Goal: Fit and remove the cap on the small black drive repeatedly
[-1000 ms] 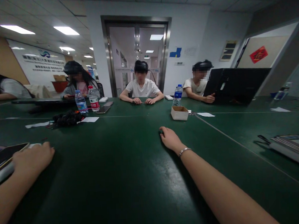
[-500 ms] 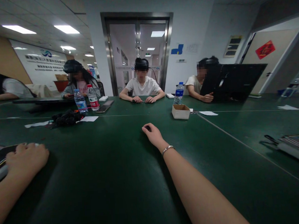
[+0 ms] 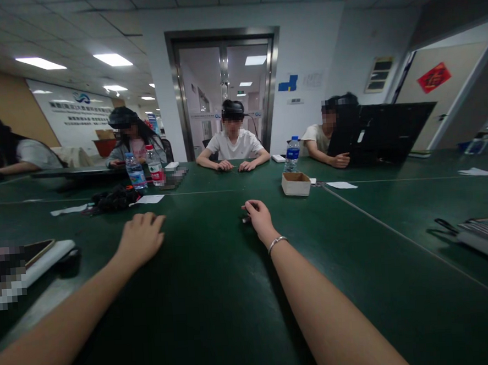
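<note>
My left hand (image 3: 141, 239) is palm down just above or on the green table (image 3: 209, 295), its fingers apart and holding nothing that I can see. My right hand (image 3: 260, 217) rests farther right, with thumb and fingers pinched together. They close on a small dark object with a shiny end (image 3: 245, 219), mostly covered by the fingers, too small to name. A silver bracelet circles my right wrist. Left of my left hand lie a phone (image 3: 39, 253) and a white, flat item (image 3: 53, 264) under it, partly blurred out.
A small open cardboard box (image 3: 296, 185) stands beyond my right hand, near a water bottle (image 3: 292, 155). Bundled black cables (image 3: 115, 199), paper and two bottles are at the left back. A monitor (image 3: 390, 132) stands at the right. Several people sit around the table.
My left hand has moved right, away from the phone, toward the middle. My right hand has shifted slightly right and turned; a shiny end of the small object now shows. The view tilted up slightly.
</note>
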Available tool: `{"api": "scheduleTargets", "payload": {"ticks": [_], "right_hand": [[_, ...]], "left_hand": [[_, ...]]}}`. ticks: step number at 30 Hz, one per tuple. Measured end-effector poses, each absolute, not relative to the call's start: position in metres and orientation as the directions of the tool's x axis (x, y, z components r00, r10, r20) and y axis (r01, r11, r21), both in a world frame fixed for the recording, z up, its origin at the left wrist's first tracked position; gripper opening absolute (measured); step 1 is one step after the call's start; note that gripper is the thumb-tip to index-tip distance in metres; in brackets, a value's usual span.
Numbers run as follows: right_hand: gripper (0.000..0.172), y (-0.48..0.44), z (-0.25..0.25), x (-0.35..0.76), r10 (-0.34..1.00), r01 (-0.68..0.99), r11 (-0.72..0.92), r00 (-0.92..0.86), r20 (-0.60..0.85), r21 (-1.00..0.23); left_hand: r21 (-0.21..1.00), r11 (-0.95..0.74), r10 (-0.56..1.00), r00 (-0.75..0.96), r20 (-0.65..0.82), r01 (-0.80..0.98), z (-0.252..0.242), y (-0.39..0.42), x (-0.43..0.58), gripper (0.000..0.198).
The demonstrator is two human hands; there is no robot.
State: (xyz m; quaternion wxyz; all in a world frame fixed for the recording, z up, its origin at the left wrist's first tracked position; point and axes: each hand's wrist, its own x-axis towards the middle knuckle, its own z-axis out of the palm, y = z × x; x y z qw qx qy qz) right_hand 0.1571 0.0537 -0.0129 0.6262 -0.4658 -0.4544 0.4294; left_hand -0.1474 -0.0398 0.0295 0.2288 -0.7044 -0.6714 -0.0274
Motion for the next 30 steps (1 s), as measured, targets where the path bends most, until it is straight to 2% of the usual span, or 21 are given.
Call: {"api": "scheduleTargets", "payload": {"ticks": [2,4,6,8,11,15,17,20,23,27,30], "right_hand": [[0.022,0.054,-0.014,0.158,0.968,-0.178,0.186,0.2,0.149,-0.966],[0.022,0.055,-0.015,0.16,0.976,-0.253,0.17,0.179,0.127,-0.952],[0.023,0.056,-0.015,0.162,0.98,-0.3,0.165,0.155,0.123,-0.94],[0.024,0.057,-0.015,0.164,0.98,-0.302,0.17,0.15,0.129,-0.938],[0.027,0.058,-0.015,0.165,0.961,-0.2,0.227,0.203,0.186,-0.953],[0.039,0.057,-0.015,0.167,0.907,0.06,0.285,0.306,0.29,-0.957],[0.04,0.055,-0.015,0.167,0.919,0.143,0.257,0.27,0.288,-0.956],[0.033,0.053,-0.015,0.166,0.956,0.231,0.253,0.092,0.28,-0.939],[0.026,0.052,-0.013,0.166,0.97,0.247,0.241,-0.041,0.238,-0.939],[0.033,0.054,-0.012,0.17,0.966,0.215,0.248,-0.131,0.224,-0.945],[0.041,0.055,-0.013,0.173,0.959,0.23,0.276,-0.132,0.251,-0.933]], "left_hand": [[-0.082,-0.218,0.926,0.233,0.298,0.973,0.027,-0.022,-0.085,0.049],[0.136,-0.33,0.913,0.279,0.297,0.934,0.022,-0.007,-0.026,0.052],[0.28,-0.328,0.921,0.239,0.307,0.902,0.017,0.004,0.021,0.052],[0.343,-0.309,0.933,0.213,0.289,0.887,0.011,0.01,0.049,0.042],[0.382,-0.31,0.931,0.197,0.307,0.87,0.001,0.018,0.054,0.021],[0.541,-0.299,0.929,0.11,0.354,0.786,-0.009,0.03,0.028,0.02],[0.681,-0.26,0.94,0.017,0.342,0.684,-0.012,0.037,0.017,0.022],[0.845,-0.249,0.95,-0.052,0.309,0.473,-0.015,0.044,0.011,0.019],[0.885,-0.286,0.946,-0.04,0.322,0.367,-0.017,0.047,0.014,0.017],[0.883,-0.322,0.942,0.022,0.335,0.342,-0.018,0.047,0.016,0.017],[0.877,-0.325,0.941,0.025,0.338,0.354,-0.016,0.048,0.016,0.016]]}}
